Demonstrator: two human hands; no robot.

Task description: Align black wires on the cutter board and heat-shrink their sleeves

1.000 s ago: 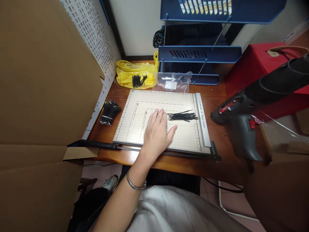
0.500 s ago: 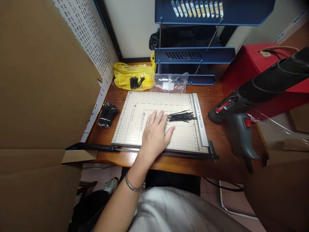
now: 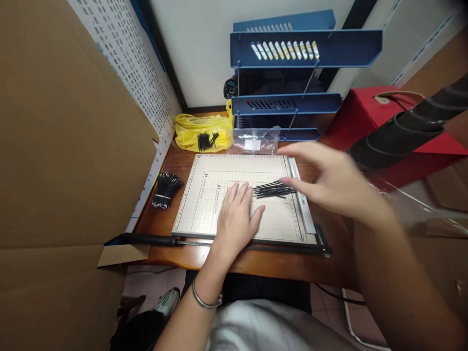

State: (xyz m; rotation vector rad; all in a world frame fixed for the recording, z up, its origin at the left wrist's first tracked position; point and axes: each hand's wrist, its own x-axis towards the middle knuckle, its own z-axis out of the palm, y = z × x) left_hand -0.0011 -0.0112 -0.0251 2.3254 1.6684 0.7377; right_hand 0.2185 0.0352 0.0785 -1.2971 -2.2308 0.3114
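Right hand (image 3: 331, 183): newly arriving at three o'clock, fingers wide beside black wires (image 3: 269, 189).
Left hand (image 3: 236, 217): lying flat, fingers slightly parted, perhaps steadying paper cutter (image 3: 272, 222).

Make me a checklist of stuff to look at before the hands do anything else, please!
1. Left hand resting on the cutter board: ok, palm down with fingers stretched out.
2. Right hand holding nothing: cannot tell; thumb and fingers are apart, but it is blurred by the loose black pieces.
3. Loose black pieces lined up neatly: not ok, their ends are uneven and some slant.
4. Black handle lowered: ok, it is down by the board's near edge.
5. Banded bundle off the board: ok, it is on the table to the left.
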